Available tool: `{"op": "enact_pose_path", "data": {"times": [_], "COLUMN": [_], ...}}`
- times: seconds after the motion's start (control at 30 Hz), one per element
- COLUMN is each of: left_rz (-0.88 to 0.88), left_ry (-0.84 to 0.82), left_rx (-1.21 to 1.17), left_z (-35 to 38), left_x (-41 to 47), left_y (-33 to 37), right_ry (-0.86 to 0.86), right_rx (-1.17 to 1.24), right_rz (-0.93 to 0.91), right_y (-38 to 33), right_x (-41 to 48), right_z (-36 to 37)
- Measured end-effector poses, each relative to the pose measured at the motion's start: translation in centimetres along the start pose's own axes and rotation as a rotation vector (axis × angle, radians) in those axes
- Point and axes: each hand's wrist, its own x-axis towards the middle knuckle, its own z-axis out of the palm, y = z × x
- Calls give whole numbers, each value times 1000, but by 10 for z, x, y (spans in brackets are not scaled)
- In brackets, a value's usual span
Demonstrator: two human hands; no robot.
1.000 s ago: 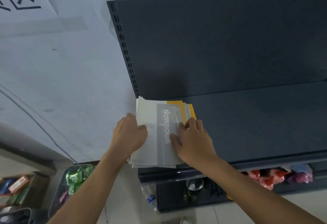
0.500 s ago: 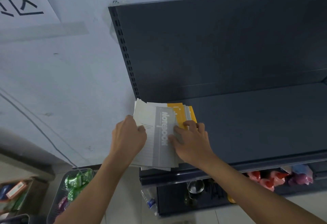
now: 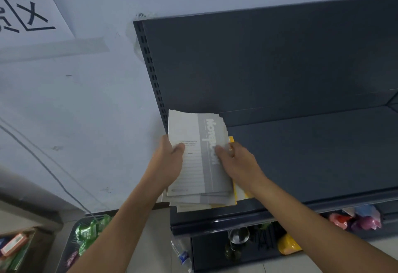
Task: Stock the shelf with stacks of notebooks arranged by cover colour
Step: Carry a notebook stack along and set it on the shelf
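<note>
A stack of notebooks with grey-and-white covers (image 3: pixel 198 160) is tilted up at the left end of the dark shelf board (image 3: pixel 312 154). My left hand (image 3: pixel 167 165) grips the stack's left edge, thumb on the top cover. My right hand (image 3: pixel 239 161) holds the right edge, fingers curled over the grey band. Yellow notebooks (image 3: pixel 238 195) peek out beneath the grey ones at the right and bottom. Several lower notebooks fan out untidily toward the shelf's front edge.
The shelf's dark back panel (image 3: pixel 269 63) rises behind; a slotted upright (image 3: pixel 155 79) runs along its left. A white wall (image 3: pixel 75 111) lies to the left. Below, a basket with green packets (image 3: pixel 86 236), a bottle (image 3: pixel 182 253) and coloured goods (image 3: pixel 355 219) sit lower down.
The grey-covered stack has been lifted and tipped up, now covering most of the yellow notebooks. Both hands shifted to grip its side edges.
</note>
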Motion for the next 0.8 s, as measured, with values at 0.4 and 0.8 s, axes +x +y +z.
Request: {"op": "enact_pose_path", "data": {"times": [0.4, 0.8], "left_rz": [326, 474], "left_ry": [-37, -191], "left_rx": [394, 458], "left_z": [82, 200], "left_x": [17, -15], "left_y": [51, 156], "right_ry": [180, 345], "right_rx": [-226, -357], "right_rz": [147, 231], "right_y": [28, 111], "right_x": [-5, -33], "right_z": [-82, -213]}}
